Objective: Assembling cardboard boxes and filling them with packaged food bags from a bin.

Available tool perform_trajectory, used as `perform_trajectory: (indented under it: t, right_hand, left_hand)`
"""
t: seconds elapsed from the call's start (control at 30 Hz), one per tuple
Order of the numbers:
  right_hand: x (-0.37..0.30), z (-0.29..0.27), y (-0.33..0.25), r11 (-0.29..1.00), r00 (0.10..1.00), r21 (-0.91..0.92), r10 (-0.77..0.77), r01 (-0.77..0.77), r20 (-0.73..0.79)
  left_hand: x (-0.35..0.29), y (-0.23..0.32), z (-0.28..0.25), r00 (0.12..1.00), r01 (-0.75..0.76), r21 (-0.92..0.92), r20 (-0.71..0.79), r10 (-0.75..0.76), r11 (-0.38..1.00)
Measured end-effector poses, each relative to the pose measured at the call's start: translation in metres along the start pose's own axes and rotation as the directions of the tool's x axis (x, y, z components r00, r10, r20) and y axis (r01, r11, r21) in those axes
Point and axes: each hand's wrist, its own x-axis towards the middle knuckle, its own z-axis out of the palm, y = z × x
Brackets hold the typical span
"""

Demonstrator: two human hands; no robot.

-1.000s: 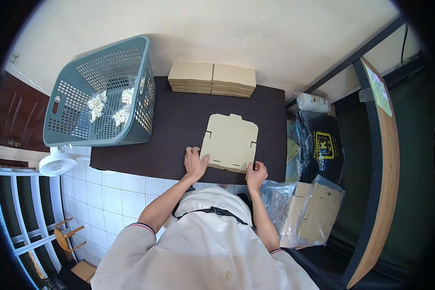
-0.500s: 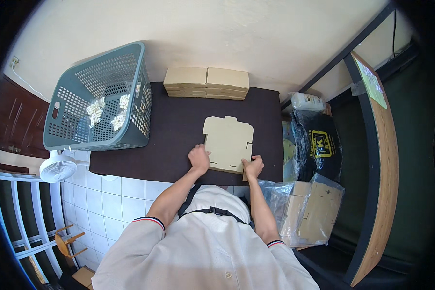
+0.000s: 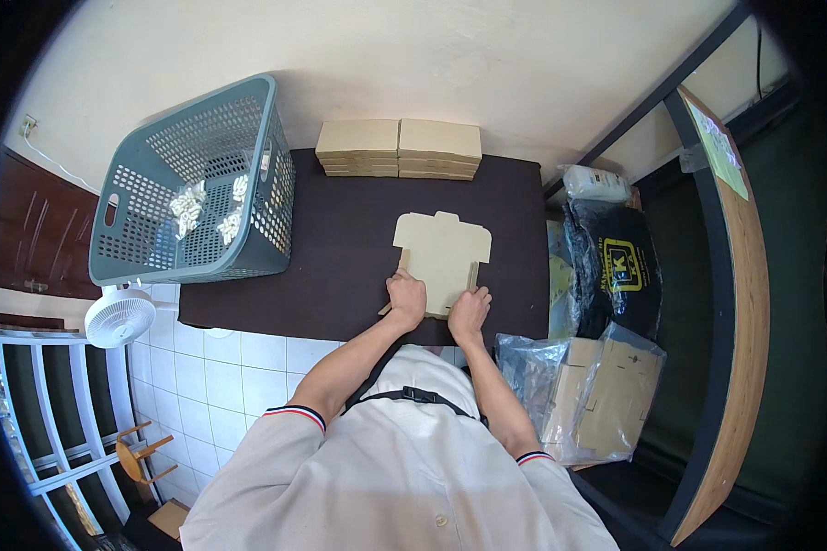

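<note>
A brown cardboard box blank (image 3: 443, 253) lies on the dark table in front of me, its tabbed lid part pointing away. Its two side flaps stand folded up near the front. My left hand (image 3: 406, 298) is closed on the left side flap near the front corner. Closed around the right side flap, my right hand (image 3: 470, 312) sits at the near right corner. A small flap sticks out beside my left wrist. The fingertips of both hands are partly hidden.
Two stacks of flat brown boxes (image 3: 399, 147) stand at the table's (image 3: 340, 248) back edge. A grey-green perforated basket (image 3: 271, 220) with small white bundles is on the left. Right of the table are bagged cardboard sheets (image 3: 616, 390) and a black bag (image 3: 620, 266). A white fan (image 3: 119, 317) stands lower left.
Both side flaps have been folded up. My right hand has moved inward and my left hand now grips the left flap. The view has shifted slightly.
</note>
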Motion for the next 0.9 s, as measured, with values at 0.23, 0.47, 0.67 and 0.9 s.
perform_trajectory:
  t: [0.23, 0.47, 0.67, 0.9]
  right_hand:
    - [0.011, -0.015, 0.064, 0.880, 0.951, 0.361, 0.289, -0.308, 0.108]
    - [0.060, -0.007, 0.091, 0.870, 0.974, 0.461, 0.222, -0.174, -0.050]
    - [0.135, -0.019, 0.025, 0.953, 0.975, 0.238, -0.208, 0.185, 0.077]
    - [0.178, -0.028, -0.005, 0.994, 0.896, -0.012, -0.090, 0.105, 0.435]
  left_hand:
    - [-0.001, -0.070, 0.019, 0.992, 0.059, -0.428, -0.078, -0.102, 0.902]
    - [-0.023, -0.095, -0.019, 0.967, 0.035, -0.438, -0.212, -0.142, 0.898]
    - [-0.006, -0.041, 0.011, 0.833, -0.506, -0.558, -0.118, 0.540, 0.658]
    - [0.001, -0.030, 0.000, 0.787, -0.503, -0.329, 0.207, 0.581, 0.799]
